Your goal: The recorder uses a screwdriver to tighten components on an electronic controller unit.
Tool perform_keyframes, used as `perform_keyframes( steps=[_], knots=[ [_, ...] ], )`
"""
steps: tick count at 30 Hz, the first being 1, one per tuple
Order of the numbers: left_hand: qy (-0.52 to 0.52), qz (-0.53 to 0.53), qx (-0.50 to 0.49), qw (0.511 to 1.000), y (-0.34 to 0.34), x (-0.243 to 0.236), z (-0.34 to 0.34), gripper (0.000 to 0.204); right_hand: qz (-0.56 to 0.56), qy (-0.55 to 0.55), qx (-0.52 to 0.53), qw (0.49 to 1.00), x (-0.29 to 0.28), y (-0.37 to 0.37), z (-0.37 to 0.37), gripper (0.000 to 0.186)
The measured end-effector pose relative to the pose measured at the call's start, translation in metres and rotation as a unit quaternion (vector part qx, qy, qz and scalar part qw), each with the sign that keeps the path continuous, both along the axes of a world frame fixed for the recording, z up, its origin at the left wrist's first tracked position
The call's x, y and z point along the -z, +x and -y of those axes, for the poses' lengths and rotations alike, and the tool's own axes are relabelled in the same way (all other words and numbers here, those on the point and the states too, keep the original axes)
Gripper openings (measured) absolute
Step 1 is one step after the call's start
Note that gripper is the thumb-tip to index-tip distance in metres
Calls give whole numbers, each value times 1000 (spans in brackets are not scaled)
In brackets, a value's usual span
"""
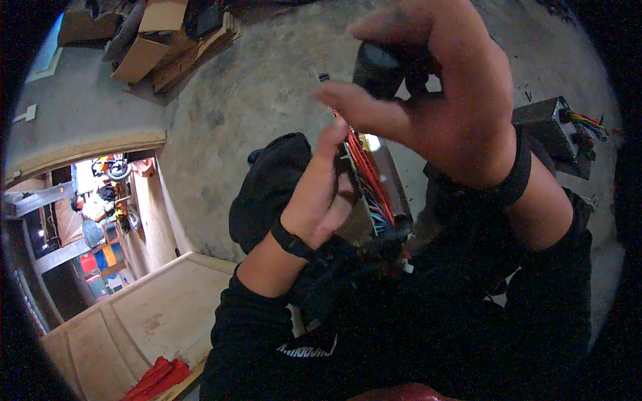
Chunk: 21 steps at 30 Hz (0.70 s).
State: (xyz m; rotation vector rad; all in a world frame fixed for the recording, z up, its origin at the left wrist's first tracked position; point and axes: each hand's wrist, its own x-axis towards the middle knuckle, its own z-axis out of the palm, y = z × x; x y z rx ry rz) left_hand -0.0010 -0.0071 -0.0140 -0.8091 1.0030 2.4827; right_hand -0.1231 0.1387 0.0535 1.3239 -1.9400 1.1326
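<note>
My left hand [317, 194], a black band on its wrist, grips the side of an open metal case [394, 174] between thumb and fingers. Inside the case runs a bundle of wires [366, 177], mostly red, with blue and other colours at the near end. Above and to the right, my raised right hand [461, 93] curls round a dark, rounded object [380, 70]. Its kind is hard to make out, since the fingers are blurred and partly cover it. The case lies between my knees, and its near end is in shadow.
A second metal box [545, 127] with coloured wires sits on the right. Cardboard boxes [150, 50] lie at the far left against the concrete floor [234, 80]. A wooden door [147, 314] bearing a red cloth [159, 379] is at the lower left, near a bright doorway.
</note>
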Motion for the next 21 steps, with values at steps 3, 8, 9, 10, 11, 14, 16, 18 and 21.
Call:
perform_keyframes(
  steps=[3,8,9,10,11,14,16,18,21],
  knots=[
    [-11,-21,-3,1000,-6,-3,-2,54,55,66,24,996,-14,4,-4,32],
    [-11,-2,24,1000,-4,-8,-4,51,34,-75,-62,995,-9,-1,-2,34],
    [-12,0,23,1000,-4,-6,-4,51,50,-51,-73,995,-1,-7,-6,38],
    [-12,-7,18,1000,-4,-5,-3,51,62,-25,-84,994,1,-11,-7,41],
    [-13,-15,12,1000,-4,-4,-3,51,62,-24,-85,994,3,-11,-5,41],
    [-49,-19,-23,998,-6,-8,-7,50,141,-59,-159,976,9,-8,9,45],
    [-30,-18,-34,999,-6,-6,-5,47,58,-178,-122,975,11,-4,26,46],
    [-11,-17,-48,999,-5,-5,-2,43,94,-120,-150,977,17,-13,21,46],
    [-21,-13,-28,999,-6,-11,-2,43,140,-57,-230,961,9,-18,11,49]
  ],
)
